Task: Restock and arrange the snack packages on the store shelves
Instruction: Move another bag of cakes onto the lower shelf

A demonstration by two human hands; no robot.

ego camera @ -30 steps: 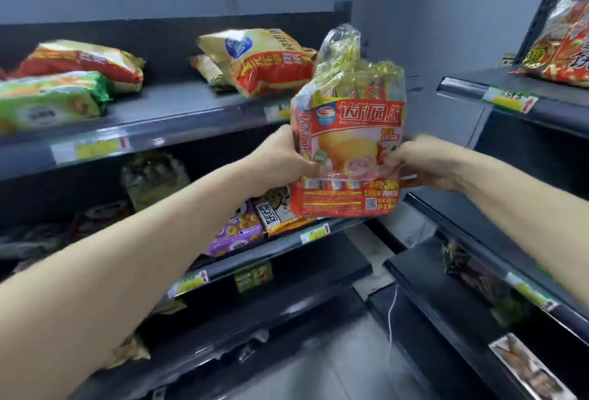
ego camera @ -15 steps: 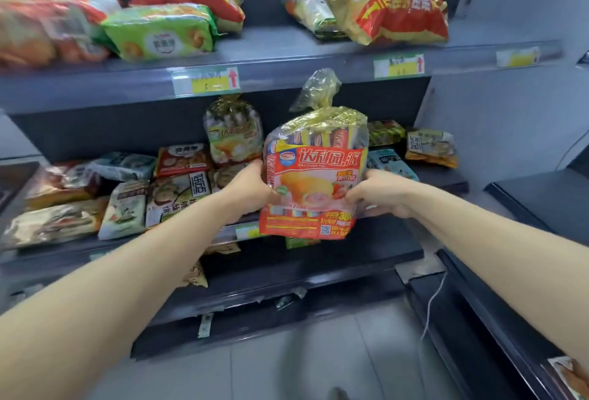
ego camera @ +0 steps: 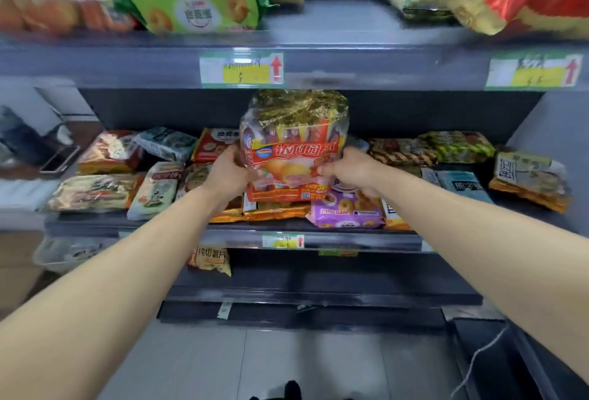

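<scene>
Step in hand: placement of one snack bag on the middle shelf.

I hold the red-and-gold snack bag (ego camera: 293,157) upright at the centre of the frame, between both hands. The left hand (ego camera: 228,173) grips its left edge, fingers curled round the side. The right hand (ego camera: 353,170) pinches its right edge. The bag's lower edge sits over packages that lie flat on the middle shelf (ego camera: 350,242); I cannot tell whether it touches them. A purple package (ego camera: 345,208) lies just below it to the right, and an orange package (ego camera: 261,213) lies directly beneath. The bag's crumpled gold top comes close under the upper shelf (ego camera: 350,65).

Next move, as I judge it:
1. Lower the bag until the shelf or the stock under it carries the weight.
2. Check that it stands; flat packages make an uneven base, so it may tip forward.
3. Release both hands only when it rests steady.
</scene>
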